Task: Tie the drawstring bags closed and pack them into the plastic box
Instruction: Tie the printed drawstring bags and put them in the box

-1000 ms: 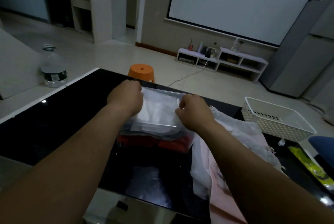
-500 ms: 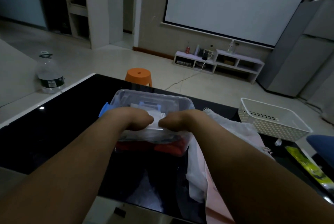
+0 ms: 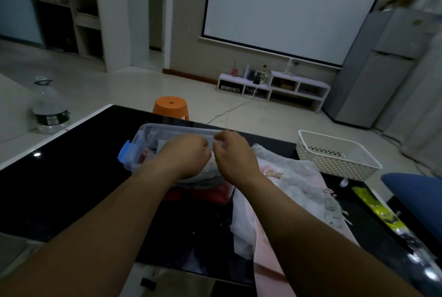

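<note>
A clear plastic box (image 3: pixel 165 127) with a blue latch (image 3: pixel 124 153) stands on the black table, red and dark things showing through its near wall. A white drawstring bag (image 3: pixel 205 175) lies on top inside it. My left hand (image 3: pixel 185 156) is a closed fist down on that bag, over the middle of the box. Just to its right, my right hand (image 3: pixel 235 155) hovers over the box's right end, fingers loosely curled and apart, with nothing seen in them. A heap of white and pink drawstring bags (image 3: pixel 296 184) lies right of the box.
A white perforated basket (image 3: pixel 334 156) sits at the table's far right, with a yellow-green packet (image 3: pixel 375 208) and a blue chair (image 3: pixel 416 192) nearer. Beyond the table's far edge stand an orange stool (image 3: pixel 171 106) and a large water bottle (image 3: pixel 50 111).
Both hands carried the white bag over the box and pushed it down inside. Now my right hand has lifted off and opened, while my left fist stays on the bag.
</note>
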